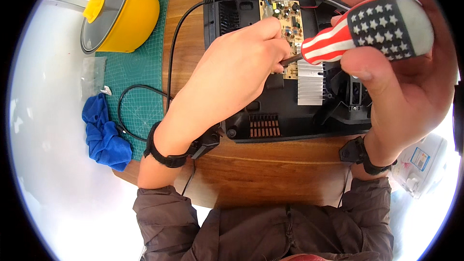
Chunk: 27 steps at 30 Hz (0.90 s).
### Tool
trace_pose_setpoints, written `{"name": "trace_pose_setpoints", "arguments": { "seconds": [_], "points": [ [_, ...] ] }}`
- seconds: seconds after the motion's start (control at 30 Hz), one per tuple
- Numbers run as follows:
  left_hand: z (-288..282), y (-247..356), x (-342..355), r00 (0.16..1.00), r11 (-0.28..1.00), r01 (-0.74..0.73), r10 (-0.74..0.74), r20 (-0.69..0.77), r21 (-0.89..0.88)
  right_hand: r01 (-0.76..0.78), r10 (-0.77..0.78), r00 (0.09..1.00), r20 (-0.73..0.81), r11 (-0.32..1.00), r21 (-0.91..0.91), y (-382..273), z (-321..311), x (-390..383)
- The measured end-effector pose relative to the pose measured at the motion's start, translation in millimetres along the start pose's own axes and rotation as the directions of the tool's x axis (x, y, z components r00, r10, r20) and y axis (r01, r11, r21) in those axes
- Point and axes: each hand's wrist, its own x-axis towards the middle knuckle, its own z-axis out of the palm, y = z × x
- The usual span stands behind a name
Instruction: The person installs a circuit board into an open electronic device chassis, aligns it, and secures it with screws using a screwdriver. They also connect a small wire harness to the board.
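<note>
My right hand (411,77) is wrapped round the thick handle of a screwdriver (374,29), patterned with red and white stripes and white stars on dark, with a grey end. Its dark shaft points left, to the fingertips of my left hand (241,63). Those fingers are pinched together at the shaft; the tip is hidden behind them. Beneath both hands lies an opened black appliance housing (290,128). Inside it are a tan circuit board (295,19) with small components, partly covered by my left hand, and a finned silver heat sink (310,87).
A black cord (170,58) runs from the housing across a green cutting mat (130,72). On the left stand a yellow pot (140,17) with a lid and a crumpled blue cloth (104,133). A whitish container (420,164) is at lower right, beyond the wooden table (251,174).
</note>
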Motion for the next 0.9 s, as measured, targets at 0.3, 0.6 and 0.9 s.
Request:
{"name": "trace_pose_setpoints", "arguments": {
  "seconds": [0.3, 0.6, 0.9],
  "points": [
    [11.3, -11.5, -4.4, 0.999, 0.996, -0.032, 0.035, 0.027, -0.079, 0.009, -0.008, 0.998, 0.056, 1.000, -0.006, -3.6, 2.6, 3.3],
    [12.6, -3.3, -9.6, 0.999, 0.999, 0.003, 0.000, 0.046, -0.052, 0.063, -0.064, 0.995, 0.072, 0.998, 0.007, -7.7, 6.5, -1.2],
    [7.1, 0.1, -17.7, 0.997, 0.993, 0.062, -0.058, 0.040, -0.105, 0.108, -0.112, 0.990, 0.084, 0.993, 0.043, -8.3, 10.5, -5.7]
  ]
}}
